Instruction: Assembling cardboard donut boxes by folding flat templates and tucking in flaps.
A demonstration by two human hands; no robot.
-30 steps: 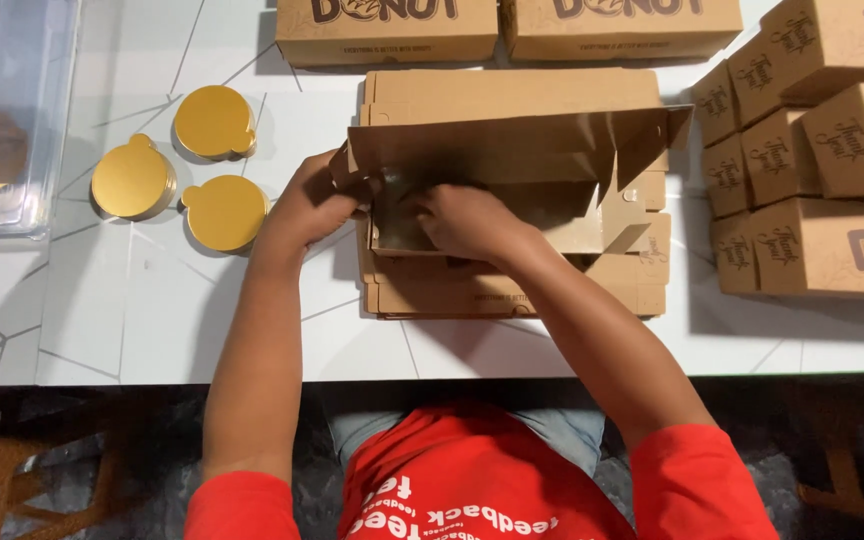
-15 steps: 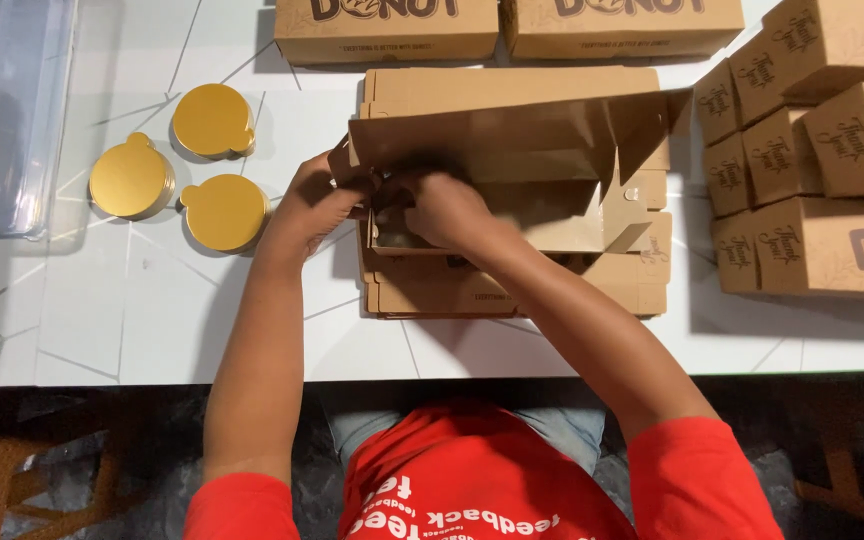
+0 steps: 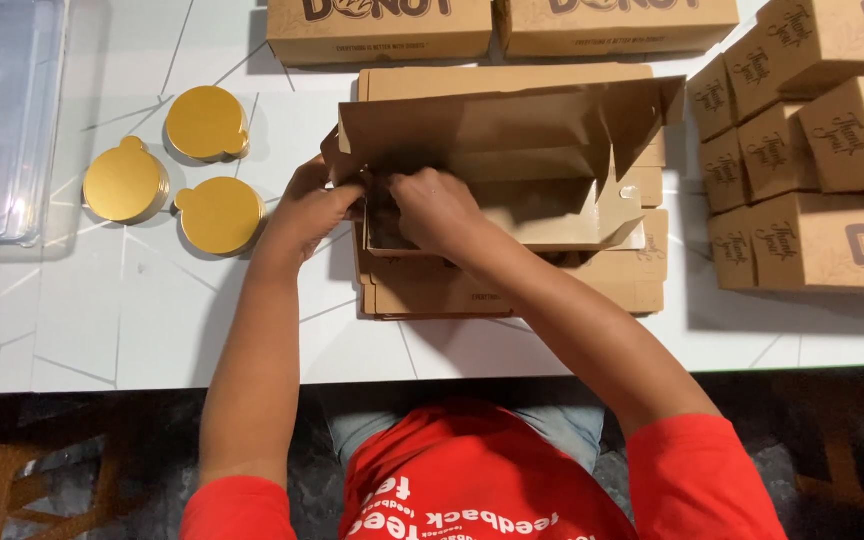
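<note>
A half-folded brown cardboard box stands on a stack of flat box blanks on the white table. My left hand grips the box's left side flap from outside. My right hand reaches inside the box at its left end, fingers pressing on the same corner flap. The box's lid stands up behind both hands, and its right flap sticks out unfolded.
Three round gold cake boards lie left of the box. A clear plastic bin sits at the far left. Finished brown boxes are stacked at the right and along the back. The table's front edge runs near my body.
The box's lid has risen higher and both hands have shifted slightly toward its left corner, tucking the side flap.
</note>
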